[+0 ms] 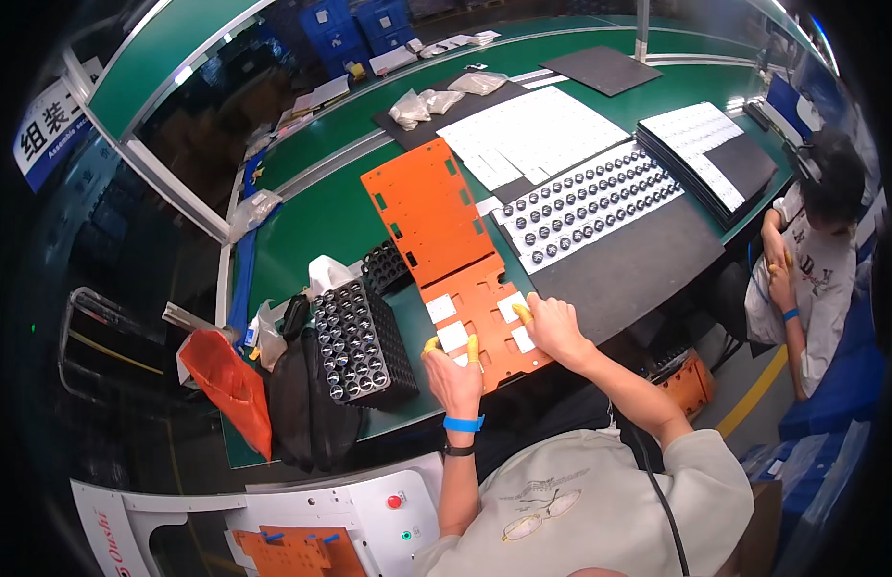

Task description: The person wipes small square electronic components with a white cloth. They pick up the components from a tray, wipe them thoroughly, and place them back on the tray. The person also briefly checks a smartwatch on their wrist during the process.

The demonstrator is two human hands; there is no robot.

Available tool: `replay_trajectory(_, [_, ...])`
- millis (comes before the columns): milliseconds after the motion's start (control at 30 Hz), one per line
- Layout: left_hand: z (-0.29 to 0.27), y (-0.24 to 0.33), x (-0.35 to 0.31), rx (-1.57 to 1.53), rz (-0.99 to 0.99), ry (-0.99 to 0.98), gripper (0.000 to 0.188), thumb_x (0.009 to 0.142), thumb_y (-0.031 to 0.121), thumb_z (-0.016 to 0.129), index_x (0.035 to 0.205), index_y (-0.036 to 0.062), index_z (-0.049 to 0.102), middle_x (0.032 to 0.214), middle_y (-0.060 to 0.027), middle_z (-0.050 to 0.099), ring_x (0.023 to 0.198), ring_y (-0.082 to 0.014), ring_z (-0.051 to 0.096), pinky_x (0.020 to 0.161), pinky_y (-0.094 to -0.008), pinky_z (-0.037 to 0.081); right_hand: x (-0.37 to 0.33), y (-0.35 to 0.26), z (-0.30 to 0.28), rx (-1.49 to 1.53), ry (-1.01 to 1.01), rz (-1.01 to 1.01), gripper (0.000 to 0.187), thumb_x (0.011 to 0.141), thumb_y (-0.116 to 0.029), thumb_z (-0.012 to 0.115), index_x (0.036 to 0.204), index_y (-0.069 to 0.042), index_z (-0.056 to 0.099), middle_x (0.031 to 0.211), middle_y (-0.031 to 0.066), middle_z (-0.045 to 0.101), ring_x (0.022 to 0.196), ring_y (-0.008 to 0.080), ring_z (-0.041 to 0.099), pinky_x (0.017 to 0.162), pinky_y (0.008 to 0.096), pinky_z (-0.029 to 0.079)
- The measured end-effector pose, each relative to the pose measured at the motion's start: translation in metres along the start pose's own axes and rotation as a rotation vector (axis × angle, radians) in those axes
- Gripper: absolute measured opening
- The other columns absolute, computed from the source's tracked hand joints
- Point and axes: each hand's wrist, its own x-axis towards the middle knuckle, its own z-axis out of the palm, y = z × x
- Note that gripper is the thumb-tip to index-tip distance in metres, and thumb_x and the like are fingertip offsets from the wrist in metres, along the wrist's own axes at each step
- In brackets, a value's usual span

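Note:
An orange hinged fixture (429,212) lies opened out on the green bench, its far panel flat and slotted. White square pieces (452,337) sit in two columns in the recesses of its near half. Yellow finger covers show on both my hands. My left hand (454,381) is at the left column, thumb and finger apart on either side of a white piece partly hidden by the hand. My right hand (555,329) is closed at the right column, its covered fingertip on the edge of the upper white piece (512,307); that grip is partly hidden.
Left of the fixture stands a black crate (354,341) of round dark parts. A white sheet (590,207) with rows of black round parts lies right, on a dark mat (619,264). Farther back are white sheets (532,130) and plastic bags (412,108). Another person (802,260) sits right.

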Motion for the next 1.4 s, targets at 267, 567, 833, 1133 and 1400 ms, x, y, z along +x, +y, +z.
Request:
replay_trajectory(267, [0.002, 0.009, -0.003, 0.141, -0.015, -0.018, 0.068, 0.084, 0.050, 0.072, 0.108, -0.0088, 0.049, 0.102, -0.0255, 0.056, 0.101, -0.0438, 0.055, 0.084, -0.0490, 0.046, 0.004, -0.002, -0.009, 0.027, -0.021, 0.011, 0.026, 0.094, -0.025, 0.060, 0.089, 0.001, 0.061, 0.068, 0.0209, 0.066, 0.066, 0.0395, 0.067, 0.060, 0.0507, 0.051])
replay_trajectory(567, [0.001, 0.006, -0.003, 0.148, -0.029, -0.064, 0.063, 0.092, 0.050, 0.062, 0.114, -0.0082, 0.050, 0.107, -0.0269, 0.058, 0.103, -0.0447, 0.056, 0.086, -0.0490, 0.045, 0.009, 0.015, -0.045, 0.255, 0.034, -0.078, 0.016, 0.089, -0.023, 0.064, 0.091, -0.007, 0.064, 0.070, 0.0194, 0.065, 0.070, 0.0402, 0.065, 0.062, 0.0519, 0.049])
replay_trajectory(833, [-0.004, 0.010, -0.004, 0.182, -0.007, -0.074, 0.061, 0.093, 0.050, 0.060, 0.115, -0.0064, 0.051, 0.108, -0.0258, 0.060, 0.105, -0.0438, 0.057, 0.087, -0.0481, 0.045, 0.052, 0.172, -0.088, -0.223, 0.394, -0.202, 0.021, 0.090, -0.033, 0.063, 0.081, -0.014, 0.063, 0.059, 0.0117, 0.063, 0.058, 0.0306, 0.066, 0.053, 0.0448, 0.050])
replay_trajectory(1133, [0.000, 0.004, -0.002, 0.181, -0.022, -0.094, 0.059, 0.093, 0.048, 0.061, 0.115, -0.0059, 0.053, 0.106, -0.0249, 0.060, 0.104, -0.0430, 0.057, 0.087, -0.0482, 0.045, 0.040, 0.262, -0.107, -0.629, 0.507, -0.481, 0.028, 0.085, -0.030, 0.069, 0.069, -0.013, 0.054, 0.064, 0.0009, 0.050, 0.063, 0.0181, 0.054, 0.059, 0.0341, 0.042])
replay_trajectory(1400, [-0.001, 0.005, -0.002, 0.170, 0.011, -0.086, 0.058, 0.091, 0.045, 0.065, 0.112, -0.0080, 0.052, 0.102, -0.0236, 0.060, 0.099, -0.0427, 0.057, 0.083, -0.0499, 0.045, -0.014, 0.239, -0.114, -0.392, 0.354, -0.551, 0.024, 0.081, -0.023, 0.074, 0.072, -0.009, 0.058, 0.073, 0.0032, 0.052, 0.072, 0.0193, 0.056, 0.062, 0.0336, 0.046])
